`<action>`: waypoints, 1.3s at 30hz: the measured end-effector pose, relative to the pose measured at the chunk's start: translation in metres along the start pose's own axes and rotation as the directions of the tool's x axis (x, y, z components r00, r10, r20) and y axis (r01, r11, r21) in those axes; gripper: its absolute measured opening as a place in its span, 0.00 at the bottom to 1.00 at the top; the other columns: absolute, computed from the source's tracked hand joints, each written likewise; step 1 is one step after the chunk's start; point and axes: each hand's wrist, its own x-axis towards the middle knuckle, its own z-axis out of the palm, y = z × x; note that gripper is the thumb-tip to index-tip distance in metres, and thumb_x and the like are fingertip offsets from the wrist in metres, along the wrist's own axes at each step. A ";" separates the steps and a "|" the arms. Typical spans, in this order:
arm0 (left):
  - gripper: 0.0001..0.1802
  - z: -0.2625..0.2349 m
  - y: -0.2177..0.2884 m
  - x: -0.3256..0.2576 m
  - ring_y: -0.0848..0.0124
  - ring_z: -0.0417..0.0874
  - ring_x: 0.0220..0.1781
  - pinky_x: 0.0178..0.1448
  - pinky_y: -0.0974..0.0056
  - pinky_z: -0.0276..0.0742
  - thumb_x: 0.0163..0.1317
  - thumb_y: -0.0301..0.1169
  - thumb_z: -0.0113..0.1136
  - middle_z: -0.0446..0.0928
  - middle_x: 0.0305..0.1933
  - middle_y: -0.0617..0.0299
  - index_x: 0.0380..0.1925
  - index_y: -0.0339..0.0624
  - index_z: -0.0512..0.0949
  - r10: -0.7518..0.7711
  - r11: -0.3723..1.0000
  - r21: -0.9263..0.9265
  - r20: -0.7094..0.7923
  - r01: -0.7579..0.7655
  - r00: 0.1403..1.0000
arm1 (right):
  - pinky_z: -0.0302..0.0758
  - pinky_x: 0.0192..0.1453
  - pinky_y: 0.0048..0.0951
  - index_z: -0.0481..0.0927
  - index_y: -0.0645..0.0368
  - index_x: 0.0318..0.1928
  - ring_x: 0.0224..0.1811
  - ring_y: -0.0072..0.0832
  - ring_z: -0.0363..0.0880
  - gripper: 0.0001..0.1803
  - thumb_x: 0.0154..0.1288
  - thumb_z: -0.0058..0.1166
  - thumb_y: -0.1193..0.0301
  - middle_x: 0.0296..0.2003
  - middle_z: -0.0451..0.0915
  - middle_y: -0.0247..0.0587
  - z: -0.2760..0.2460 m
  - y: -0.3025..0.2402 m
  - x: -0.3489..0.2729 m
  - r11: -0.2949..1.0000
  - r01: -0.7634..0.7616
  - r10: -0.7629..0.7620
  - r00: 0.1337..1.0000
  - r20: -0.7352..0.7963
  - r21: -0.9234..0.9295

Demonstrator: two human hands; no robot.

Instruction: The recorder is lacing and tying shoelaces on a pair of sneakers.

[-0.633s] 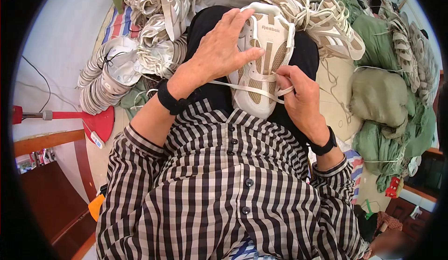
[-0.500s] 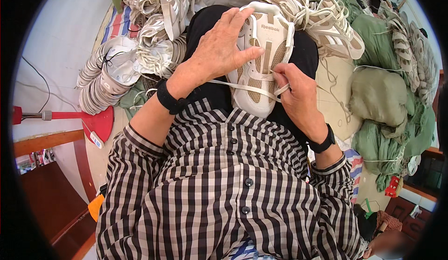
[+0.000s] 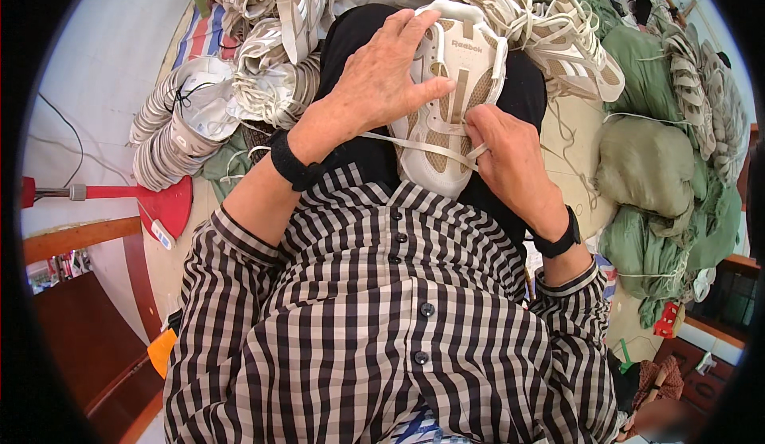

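Observation:
A cream and tan sneaker upper [image 3: 446, 145] lies across my lap, toe pointing toward me. My left hand [image 3: 378, 77] steadies its left side. The fingertips are at the collar, and the thumb reaches over the pale tongue [image 3: 472, 65]. Beside the lower eyelets, the thumb and finger of my right hand [image 3: 510, 153] are pinched together on a flat white shoelace [image 3: 418, 149]. From there the lace runs leftward across the toe, passing below my left wrist. The exact spot of the pinch is partly hidden by the fingers.
Nested uppers [image 3: 171, 141] and more laced sneaker uppers [image 3: 275, 85] are piled at the left. Another laced sneaker upper [image 3: 570, 49] lies right of my knee. Green bundles [image 3: 645, 165] line the right side. A red stand base [image 3: 167, 213] and wooden chair [image 3: 88, 348] are at the left.
The upper and both hands have shifted very slightly to the right. My right thumb and finger have moved slightly up and stay at the lace beside the lower eyelets.

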 end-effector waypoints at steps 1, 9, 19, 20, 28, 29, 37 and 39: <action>0.45 0.000 0.000 0.000 0.47 0.67 0.67 0.67 0.52 0.68 0.56 0.49 0.64 0.61 0.69 0.43 0.69 0.44 0.57 -0.001 1.000 0.000 0.000 0.001 1.000 | 0.73 0.34 0.44 0.70 0.63 0.35 0.32 0.49 0.78 0.08 0.54 0.50 0.85 0.28 0.76 0.50 -0.002 0.000 0.002 0.996 -0.028 0.027 1.000 0.016 0.084; 0.44 0.000 -0.001 0.000 0.47 0.69 0.66 0.66 0.51 0.69 0.56 0.48 0.64 0.62 0.68 0.44 0.69 0.44 0.58 -0.008 1.000 0.024 -0.002 0.008 1.000 | 0.70 0.32 0.42 0.71 0.64 0.32 0.29 0.52 0.75 0.05 0.56 0.53 0.82 0.25 0.75 0.54 -0.008 0.001 0.012 0.926 -0.154 0.122 0.986 0.113 0.345; 0.46 0.002 -0.001 0.001 0.45 0.68 0.67 0.66 0.47 0.69 0.54 0.49 0.65 0.60 0.69 0.43 0.69 0.46 0.57 -0.037 0.999 -0.013 0.004 0.037 0.999 | 0.73 0.34 0.41 0.72 0.63 0.34 0.30 0.48 0.78 0.07 0.55 0.54 0.83 0.26 0.76 0.50 0.005 -0.004 0.001 0.955 -0.179 0.194 0.980 -0.043 0.237; 0.46 0.002 0.000 0.001 0.45 0.67 0.67 0.66 0.47 0.69 0.54 0.49 0.65 0.60 0.69 0.43 0.69 0.46 0.57 -0.031 0.999 -0.013 0.005 0.031 1.000 | 0.73 0.34 0.42 0.71 0.63 0.36 0.31 0.48 0.78 0.10 0.53 0.53 0.84 0.26 0.75 0.50 0.007 -0.006 0.000 0.982 -0.123 0.135 0.988 -0.077 0.142; 0.45 0.003 0.000 0.000 0.47 0.70 0.65 0.64 0.49 0.70 0.56 0.49 0.65 0.62 0.68 0.45 0.70 0.45 0.56 0.005 0.999 0.042 -0.021 -0.004 1.000 | 0.74 0.37 0.45 0.68 0.63 0.39 0.33 0.51 0.78 0.17 0.46 0.47 0.86 0.28 0.75 0.52 0.012 -0.012 0.010 1.000 -0.005 0.005 1.000 0.003 0.003; 0.45 0.003 0.000 0.000 0.47 0.69 0.66 0.64 0.49 0.70 0.56 0.48 0.65 0.62 0.68 0.45 0.70 0.46 0.56 0.008 0.999 0.045 -0.024 -0.007 1.000 | 0.74 0.37 0.45 0.68 0.63 0.39 0.33 0.51 0.78 0.16 0.46 0.47 0.85 0.28 0.75 0.51 0.013 -0.013 0.011 1.000 0.023 -0.023 1.000 0.000 0.021; 0.44 -0.004 0.005 -0.001 0.46 0.69 0.66 0.67 0.52 0.68 0.55 0.45 0.67 0.63 0.68 0.44 0.69 0.43 0.58 0.022 0.999 -0.037 -0.041 -0.024 0.999 | 0.76 0.39 0.41 0.72 0.60 0.43 0.38 0.46 0.81 0.14 0.53 0.53 0.81 0.34 0.80 0.49 0.008 -0.013 0.002 0.989 -0.115 0.118 0.993 -0.021 0.097; 0.41 -0.009 0.013 -0.006 0.47 0.67 0.68 0.70 0.54 0.64 0.54 0.40 0.68 0.64 0.67 0.45 0.66 0.40 0.62 0.053 0.998 -0.020 -0.120 -0.055 0.991 | 0.76 0.39 0.40 0.74 0.59 0.43 0.39 0.44 0.82 0.12 0.56 0.55 0.80 0.34 0.80 0.48 0.006 -0.010 -0.002 0.975 -0.200 0.205 0.978 -0.048 0.094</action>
